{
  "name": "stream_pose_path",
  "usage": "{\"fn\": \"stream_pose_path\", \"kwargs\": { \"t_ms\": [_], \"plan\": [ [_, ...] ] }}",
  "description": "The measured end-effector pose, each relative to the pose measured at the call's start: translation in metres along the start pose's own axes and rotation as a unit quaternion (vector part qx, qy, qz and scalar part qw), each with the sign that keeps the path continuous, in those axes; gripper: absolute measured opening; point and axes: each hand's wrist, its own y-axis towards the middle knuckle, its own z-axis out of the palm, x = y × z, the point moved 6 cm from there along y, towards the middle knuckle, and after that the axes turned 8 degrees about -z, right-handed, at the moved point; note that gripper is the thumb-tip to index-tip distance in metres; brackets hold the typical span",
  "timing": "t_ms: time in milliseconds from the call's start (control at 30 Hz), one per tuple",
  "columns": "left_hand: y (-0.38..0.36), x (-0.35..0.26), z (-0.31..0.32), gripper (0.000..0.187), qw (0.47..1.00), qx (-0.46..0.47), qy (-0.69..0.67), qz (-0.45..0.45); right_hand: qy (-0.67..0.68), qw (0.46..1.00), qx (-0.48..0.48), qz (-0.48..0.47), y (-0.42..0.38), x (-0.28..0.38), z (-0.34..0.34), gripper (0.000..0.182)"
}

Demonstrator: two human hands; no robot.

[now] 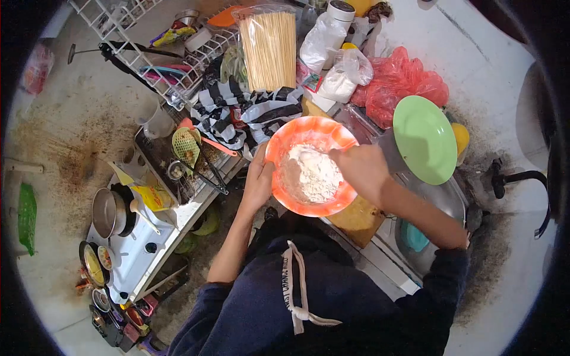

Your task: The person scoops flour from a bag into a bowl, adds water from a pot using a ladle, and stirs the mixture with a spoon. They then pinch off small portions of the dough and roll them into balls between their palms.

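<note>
An orange and white bowl (314, 209) with a scalloped rim is in front of my body, with white flour-like powder (316, 172) heaped in it. At its left edge my left hand (259, 180) grips the rim. My right hand (361, 172) is closed in a fist over the bowl's right side, its knuckles towards the powder. Whatever those fingers hold, if anything, is hidden by the hand. Under the bowl's lower right lies a wooden cutting board (359, 221).
Right of the bowl, a green plate (425, 140) stands by the sink (448, 204). Behind are a red plastic bag (399, 83), a bag of wooden skewers (268, 50) and a striped black-and-white bag (261, 110). A stove (139, 249) with a pan (107, 213) is at left.
</note>
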Motion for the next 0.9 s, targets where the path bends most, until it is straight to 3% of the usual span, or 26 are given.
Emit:
{"fn": "stream_pose_path", "kwargs": {
  "t_ms": [133,300,367,400,467,700,767,900],
  "plan": [
    [0.0,0.001,0.0,0.043,1.0,-0.015,-0.013,0.003,0.035,0.997,-0.051,-0.048,-0.005,0.022,-0.005,0.018],
    [0.0,0.001,0.001,0.043,0.999,-0.013,-0.03,0.001,0.033,0.997,0.009,-0.063,-0.013,0.004,-0.017,0.02],
    [0.001,0.004,0.0,0.043,1.0,-0.01,-0.027,0.007,-0.012,0.999,0.007,0.032,-0.003,-0.018,-0.013,0.021],
    [0.001,0.003,0.0,0.043,1.0,-0.007,-0.025,0.014,-0.013,0.999,0.006,0.032,0.001,-0.016,-0.008,0.021],
    [-0.001,-0.001,0.0,0.043,1.0,-0.01,-0.002,0.01,-0.011,0.999,-0.049,0.013,0.008,-0.008,-0.006,0.016],
    [0.002,0.006,-0.003,0.043,0.999,-0.031,0.037,0.025,0.006,0.992,-0.052,-0.119,-0.016,0.011,-0.007,0.021],
    [0.001,0.004,-0.003,0.043,0.999,-0.022,0.037,0.032,-0.011,0.998,0.033,-0.05,-0.01,-0.01,-0.001,0.024],
    [0.0,-0.003,-0.001,0.043,0.998,-0.006,0.047,0.027,-0.038,0.999,-0.009,0.023,0.004,-0.014,0.001,0.027]
  ]
}}
